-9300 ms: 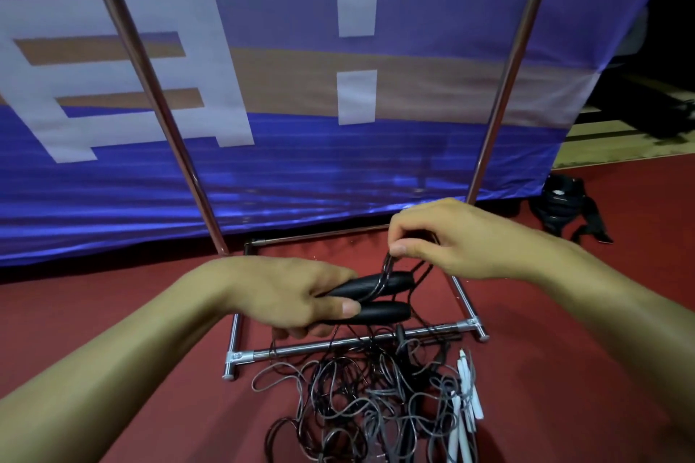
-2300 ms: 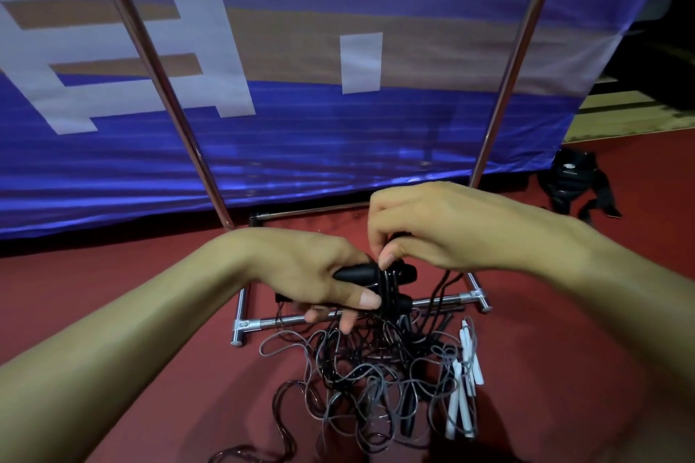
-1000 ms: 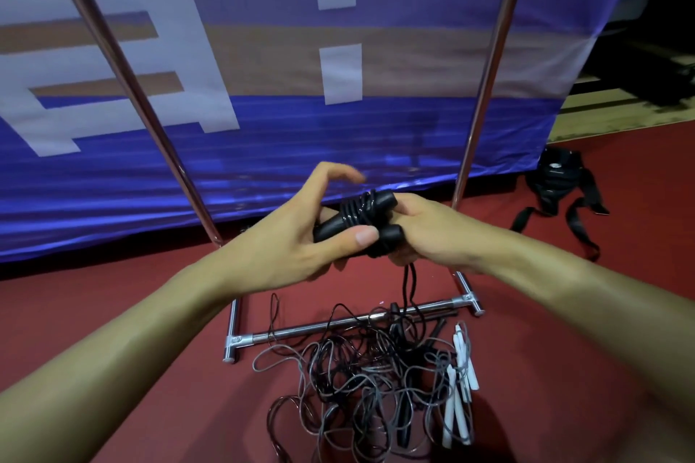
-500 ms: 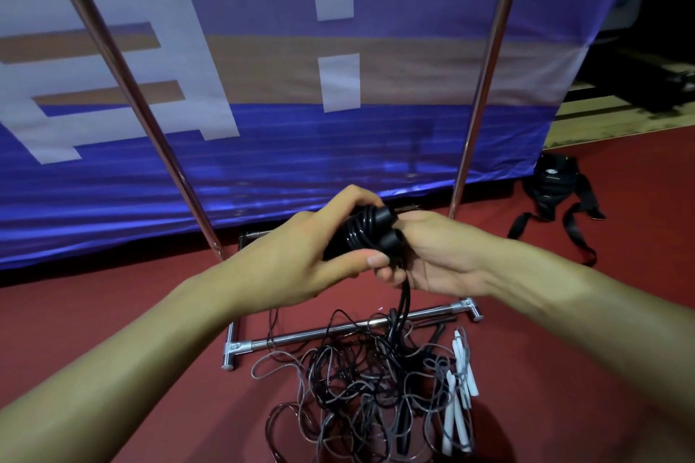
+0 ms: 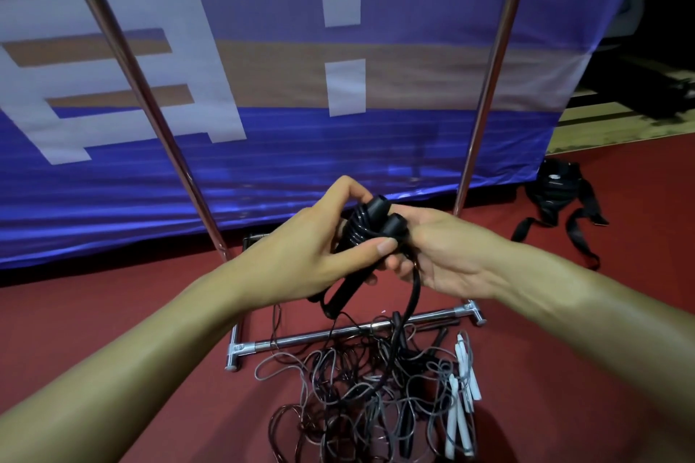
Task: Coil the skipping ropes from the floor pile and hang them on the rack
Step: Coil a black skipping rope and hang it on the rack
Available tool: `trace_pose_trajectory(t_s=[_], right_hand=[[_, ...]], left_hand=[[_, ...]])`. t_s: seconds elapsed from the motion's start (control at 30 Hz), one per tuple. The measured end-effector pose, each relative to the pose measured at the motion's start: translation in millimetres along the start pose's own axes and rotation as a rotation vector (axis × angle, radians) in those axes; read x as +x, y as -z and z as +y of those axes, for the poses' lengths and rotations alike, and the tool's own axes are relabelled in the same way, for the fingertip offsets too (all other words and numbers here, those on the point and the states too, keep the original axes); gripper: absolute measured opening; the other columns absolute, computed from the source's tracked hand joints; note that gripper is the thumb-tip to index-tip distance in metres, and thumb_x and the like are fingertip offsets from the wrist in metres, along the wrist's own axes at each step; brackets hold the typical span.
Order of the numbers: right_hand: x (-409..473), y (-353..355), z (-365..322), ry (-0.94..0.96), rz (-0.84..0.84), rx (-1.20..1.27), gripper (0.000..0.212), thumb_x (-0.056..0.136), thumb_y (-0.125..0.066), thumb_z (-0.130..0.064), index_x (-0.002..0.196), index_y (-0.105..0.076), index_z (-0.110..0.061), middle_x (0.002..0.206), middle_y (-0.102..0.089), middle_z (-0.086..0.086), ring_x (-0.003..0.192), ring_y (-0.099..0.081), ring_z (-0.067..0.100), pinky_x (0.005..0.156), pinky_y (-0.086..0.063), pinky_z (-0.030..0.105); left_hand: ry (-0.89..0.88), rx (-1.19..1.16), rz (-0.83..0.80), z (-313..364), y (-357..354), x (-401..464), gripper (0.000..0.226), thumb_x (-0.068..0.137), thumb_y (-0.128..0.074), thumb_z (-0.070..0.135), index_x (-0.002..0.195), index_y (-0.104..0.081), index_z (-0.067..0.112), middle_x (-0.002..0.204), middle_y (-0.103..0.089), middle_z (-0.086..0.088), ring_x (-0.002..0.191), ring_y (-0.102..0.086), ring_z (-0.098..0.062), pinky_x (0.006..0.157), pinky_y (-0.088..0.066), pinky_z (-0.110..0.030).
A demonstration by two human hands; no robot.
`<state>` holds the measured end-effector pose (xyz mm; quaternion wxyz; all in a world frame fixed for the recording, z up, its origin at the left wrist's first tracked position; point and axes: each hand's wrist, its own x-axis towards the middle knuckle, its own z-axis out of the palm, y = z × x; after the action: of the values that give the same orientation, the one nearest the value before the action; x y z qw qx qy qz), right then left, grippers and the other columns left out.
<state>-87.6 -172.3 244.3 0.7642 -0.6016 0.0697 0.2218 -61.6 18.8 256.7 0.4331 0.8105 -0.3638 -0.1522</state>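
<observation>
Left hand: my left hand (image 5: 301, 256) is curled round the 2 black handles (image 5: 372, 229), thumb pressed across the cord wraps; its fingertips are hidden behind the bundle.
Right hand: my right hand (image 5: 447, 256) cups the far ends of those handles from the right, fingers bent round them; I cannot see exactly where its fingertips land.
Held rope: black cord (image 5: 413, 289) is wound several turns round the handles, then 1 strand drops from between my hands into the pile; where it ends in the tangle I cannot make out.
Floor pile: the skipping ropes pile (image 5: 368, 398) lies on the red floor (image 5: 564, 368), near me, just in front of the rack's base bar; black and grey cords overlap too much to count. White handles (image 5: 460, 402) lie at its right edge; the pile's near side is cut off by the frame.
Rack: the rack (image 5: 485, 101) shows 2 uprights and a base; its top is out of frame.
Far right: a black strapped bag (image 5: 556, 195) lies on the floor, details dim.
Behind: a blue banner (image 5: 338, 147).
</observation>
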Motion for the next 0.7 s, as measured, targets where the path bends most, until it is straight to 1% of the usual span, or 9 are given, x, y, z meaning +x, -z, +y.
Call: trace_pose_trajectory(t_s=[0.07,0.13,0.23,0.33,0.37,0.43,0.5,0.57,0.7], right_hand=[[-1,-1,-1,0.024,0.025,-0.001,0.022,0.106,-0.045,-0.003,0.106,-0.067,-0.005,0.063,-0.066,0.0,0.049,-0.06,0.005,0.044,-0.047,0.012],[-1,-2,-1,0.052,0.05,0.036,0.019,0.105,-0.051,-0.005,0.105,-0.069,0.002,0.066,-0.07,0.005,0.052,-0.064,0.009,0.049,-0.052,0.014],[-2,-4,-2,0.08,0.076,0.089,0.021,0.103,-0.057,-0.008,0.111,-0.069,0.007,0.073,-0.072,0.011,0.057,-0.069,0.013,0.053,-0.056,0.016],[-4,-6,-2,0.089,0.089,0.147,0.017,0.099,-0.061,-0.008,0.101,-0.072,0.005,0.075,-0.069,0.012,0.058,-0.069,0.015,0.052,-0.055,0.017],[-4,-7,-2,0.089,0.086,0.178,0.018,0.099,-0.06,-0.007,0.103,-0.071,0.007,0.076,-0.067,0.012,0.059,-0.069,0.015,0.053,-0.055,0.017],[-4,-8,-2,0.072,0.069,0.257,0.03,0.104,-0.055,-0.012,0.117,-0.066,0.013,0.081,-0.065,0.013,0.062,-0.07,0.019,0.056,-0.057,0.02],[-4,-7,-4,0.049,0.033,0.308,0.044,0.104,-0.054,-0.026,0.125,-0.063,0.012,0.087,-0.064,0.014,0.067,-0.071,0.021,0.061,-0.059,0.023],[-6,-5,-5,0.068,-0.016,0.305,0.047,0.101,-0.058,-0.03,0.124,-0.065,0.01,0.09,-0.064,0.013,0.071,-0.07,0.019,0.065,-0.059,0.022],[-4,-5,-3,0.152,-0.039,0.309,0.042,0.103,-0.055,-0.02,0.125,-0.061,0.015,0.106,-0.059,0.022,0.073,-0.07,0.017,0.067,-0.058,0.019]], left_hand=[[-0.003,0.08,0.023,0,-1,0,0.04,0.095,-0.062,0.053,0.118,-0.039,0.029,0.085,-0.076,0.001,0.071,-0.071,-0.017,0.071,-0.058,-0.05],[-0.012,0.14,0.066,-2,-1,1,0.04,0.093,-0.06,0.058,0.117,-0.038,0.033,0.081,-0.072,-0.003,0.06,-0.061,-0.017,0.066,-0.054,-0.052],[-0.043,0.145,0.082,-5,4,2,0.041,0.093,-0.059,0.061,0.118,-0.04,0.036,0.094,-0.072,-0.009,0.071,-0.063,-0.031,0.071,-0.053,-0.055],[-0.036,0.1,0.074,-5,6,1,0.038,0.097,-0.057,0.054,0.12,-0.039,0.03,0.094,-0.07,-0.017,0.071,-0.059,-0.037,0.07,-0.052,-0.056],[-0.022,0.088,0.07,-6,6,0,0.038,0.098,-0.055,0.053,0.121,-0.038,0.029,0.093,-0.069,-0.02,0.071,-0.059,-0.039,0.069,-0.052,-0.056],[0.011,0.067,0.065,-9,7,-1,0.039,0.1,-0.05,0.055,0.122,-0.035,0.027,0.092,-0.068,-0.022,0.072,-0.06,-0.041,0.07,-0.054,-0.058],[0.026,0.044,0.065,-12,8,-2,0.04,0.1,-0.049,0.054,0.124,-0.034,0.026,0.092,-0.07,-0.016,0.078,-0.063,-0.04,0.074,-0.055,-0.057],[0.028,-0.006,0.067,-13,8,-2,0.04,0.099,-0.049,0.05,0.126,-0.034,0.024,0.093,-0.072,-0.01,0.079,-0.066,-0.036,0.076,-0.057,-0.053],[0.047,-0.139,0.08,-14,5,-2,0.036,0.103,-0.048,0.042,0.131,-0.033,0.024,0.094,-0.073,0.001,0.074,-0.067,-0.015,0.07,-0.053,-0.03]])
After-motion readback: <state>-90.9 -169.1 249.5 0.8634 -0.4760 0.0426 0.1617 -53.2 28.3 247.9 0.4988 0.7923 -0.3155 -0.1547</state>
